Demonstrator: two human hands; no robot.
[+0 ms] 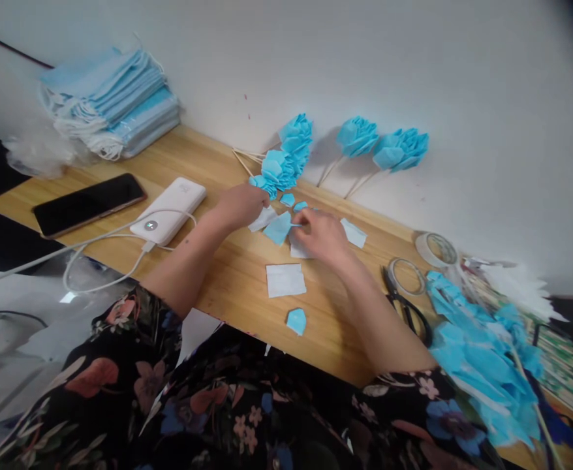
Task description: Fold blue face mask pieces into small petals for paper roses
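My left hand (244, 205) reaches over the table with its fingers curled together, beside a light square (262, 220) and just below a small blue crepe-paper flower (262, 185). What its fingertips hold, if anything, is hidden. My right hand (324, 236) has thumb and forefinger pinched at the edge of a blue petal-shaped piece (278, 228). Small blue cut pieces (287, 200) lie just beyond the hands. Closer to me are a white square (286, 280) and another blue piece (296, 321). A further white piece (354, 233) rests right of my right hand.
Blue flowers on sticks (401, 149) lean against the wall. Left are stacked face masks (115, 98), a phone (91, 203) and a cabled white power bank (169, 210). Right are scissors (404, 303), tape rolls (436, 249) and a crumpled blue heap (482, 372).
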